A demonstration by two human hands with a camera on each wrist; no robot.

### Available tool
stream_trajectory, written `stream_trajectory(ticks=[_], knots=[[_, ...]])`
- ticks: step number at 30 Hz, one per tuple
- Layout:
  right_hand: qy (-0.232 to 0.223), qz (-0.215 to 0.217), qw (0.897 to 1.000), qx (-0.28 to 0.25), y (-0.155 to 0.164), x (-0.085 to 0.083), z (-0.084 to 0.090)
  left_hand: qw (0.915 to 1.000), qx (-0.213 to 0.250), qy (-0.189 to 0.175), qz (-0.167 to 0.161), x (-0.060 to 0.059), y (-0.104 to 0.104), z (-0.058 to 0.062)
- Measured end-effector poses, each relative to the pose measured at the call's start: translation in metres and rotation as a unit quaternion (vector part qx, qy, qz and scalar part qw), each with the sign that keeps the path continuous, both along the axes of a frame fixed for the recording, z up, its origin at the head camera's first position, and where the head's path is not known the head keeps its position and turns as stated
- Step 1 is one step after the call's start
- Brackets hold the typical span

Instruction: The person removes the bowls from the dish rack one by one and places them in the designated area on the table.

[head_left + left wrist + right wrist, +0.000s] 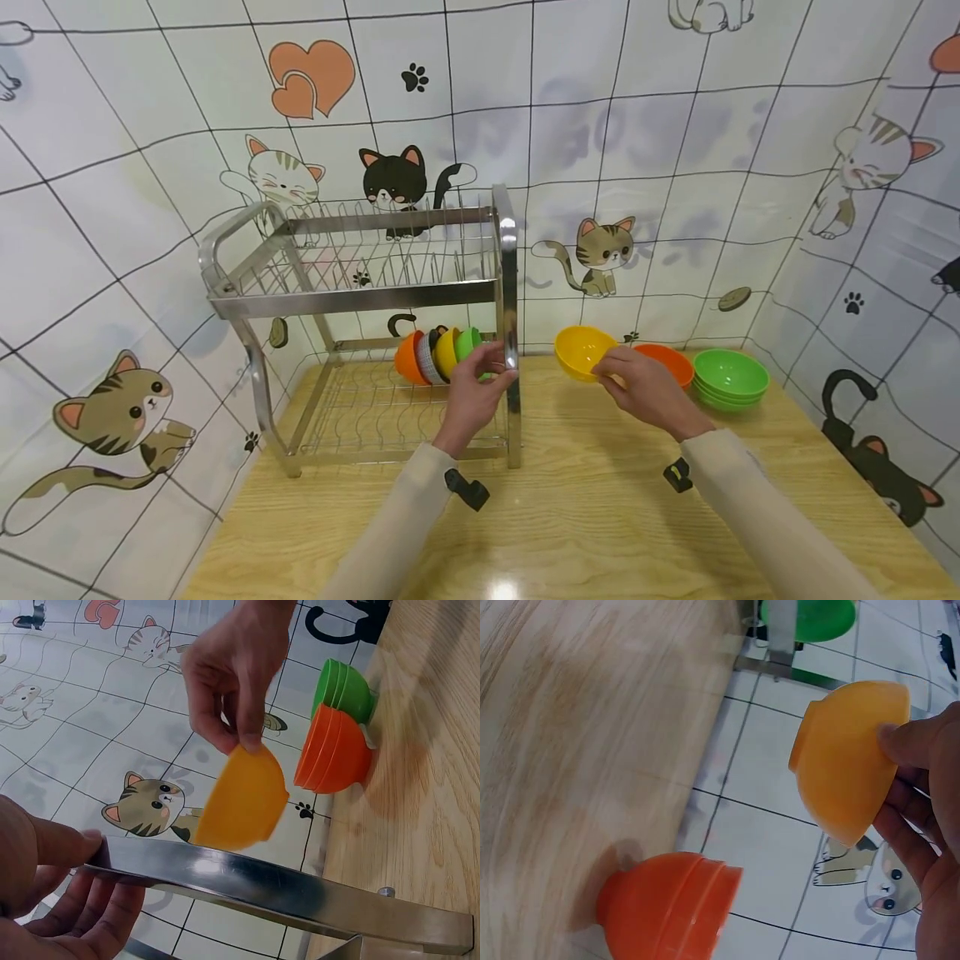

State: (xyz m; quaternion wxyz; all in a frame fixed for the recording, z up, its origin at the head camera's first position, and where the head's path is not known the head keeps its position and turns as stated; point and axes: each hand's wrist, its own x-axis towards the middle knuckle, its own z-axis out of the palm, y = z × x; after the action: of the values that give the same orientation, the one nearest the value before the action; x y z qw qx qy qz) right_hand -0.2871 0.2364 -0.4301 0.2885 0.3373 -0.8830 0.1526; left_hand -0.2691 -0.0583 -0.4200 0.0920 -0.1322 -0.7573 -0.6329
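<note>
My right hand (648, 387) pinches a yellow bowl (579, 354) by its rim, with the thumb on one side and fingers on the other. The bowl is held tilted above the table, just right of a metal two-tier dish rack (360, 300). At the rack's front right upright (247, 881), my left hand (474, 396) grips the metal between thumb and fingers. Behind that hand, on the lower tier, several bowls stand on edge in a row: an orange bowl (407, 358), a grey patterned one, a yellow one and a green bowl (467, 340), partly hidden.
Stacked orange bowls (671, 362) sit right of my right hand, partly covered by it. Beside them stands a stack of green bowls (731, 377) near the wall. The rack's upper tier holds wire dividers. A wooden table (577, 517) meets cat-patterned walls.
</note>
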Motion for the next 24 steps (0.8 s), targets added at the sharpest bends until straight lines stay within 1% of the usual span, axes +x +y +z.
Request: stream_trajectory(ticks=[5,10,14,18,24], knots=[[-0.032,-0.022,0.999,0.004,0.000,-0.011,-0.014,0.9997,-0.017,0.004,0.017,0.001,0.004,0.001],[-0.056,-0.032,0.998,0.007,0.002,-0.020,-0.030,0.9992,-0.033,0.006,0.023,0.001,0.005,0.002],[-0.060,-0.039,0.997,0.016,0.005,-0.026,-0.043,0.9991,-0.039,0.006,0.017,0.000,0.006,0.000],[-0.061,-0.040,0.997,0.028,0.007,-0.029,-0.053,0.9994,-0.033,0.008,0.007,-0.001,0.007,-0.002],[-0.092,-0.056,0.993,0.039,0.006,-0.033,-0.063,0.9994,-0.028,0.018,0.007,-0.001,0.006,-0.001]])
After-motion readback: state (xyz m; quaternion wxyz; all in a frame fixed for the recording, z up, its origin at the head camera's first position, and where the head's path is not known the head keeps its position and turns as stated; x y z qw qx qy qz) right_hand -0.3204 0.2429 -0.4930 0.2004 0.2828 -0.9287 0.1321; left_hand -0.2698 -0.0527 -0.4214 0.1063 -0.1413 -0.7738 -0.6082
